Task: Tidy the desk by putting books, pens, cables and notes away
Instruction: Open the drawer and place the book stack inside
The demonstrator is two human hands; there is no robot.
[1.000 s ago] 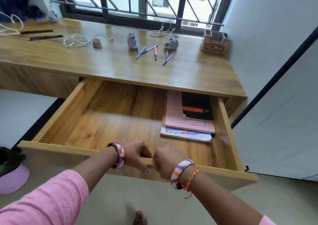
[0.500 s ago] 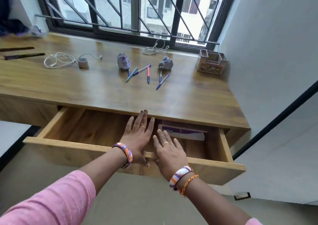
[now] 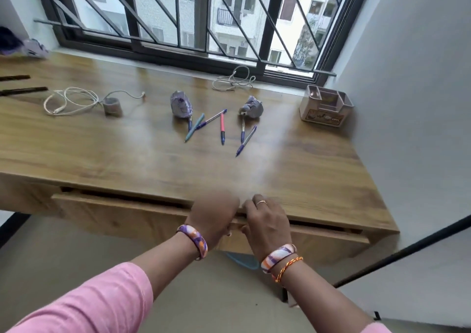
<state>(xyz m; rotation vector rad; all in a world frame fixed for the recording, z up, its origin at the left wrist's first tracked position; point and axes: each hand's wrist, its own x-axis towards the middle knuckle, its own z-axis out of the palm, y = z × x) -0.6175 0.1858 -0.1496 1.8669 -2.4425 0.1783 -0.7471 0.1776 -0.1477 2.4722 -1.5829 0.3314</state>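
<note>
Books are out of sight now: a second ago the drawer [image 3: 142, 215] stood wide open with the stack lying in its right-hand end, and I have since pushed it nearly home under the table [image 3: 127, 154]. Only a thin dark gap shows along its top edge, so the books are shut away inside, under the table's right half, as best I can judge. My left hand [image 3: 214, 215] and right hand [image 3: 267, 220] sit side by side on the middle of the drawer front, fingers curled over its top lip, pressing on it, not carrying anything. The left hand is blurred, so I cannot tell exactly how its fingers lie.

That, I think, settles the book part of the job once the last bit of gap closes. What remains is all on top. The pens [image 3: 221, 129] lie scattered in the middle of the table between two crumpled paper balls [image 3: 181, 106], and the pen holder [image 3: 326, 106] stands near the back right corner, well apart from them. One white cable [image 3: 68, 100] is looped at the left beside a small roll of tape [image 3: 112, 106]; another cable [image 3: 234, 80] lies by the window [image 3: 193, 16]. Two dark strips [image 3: 23, 90] lie at the far left edge. So pens, cables and paper are not yet dealt with.
</note>
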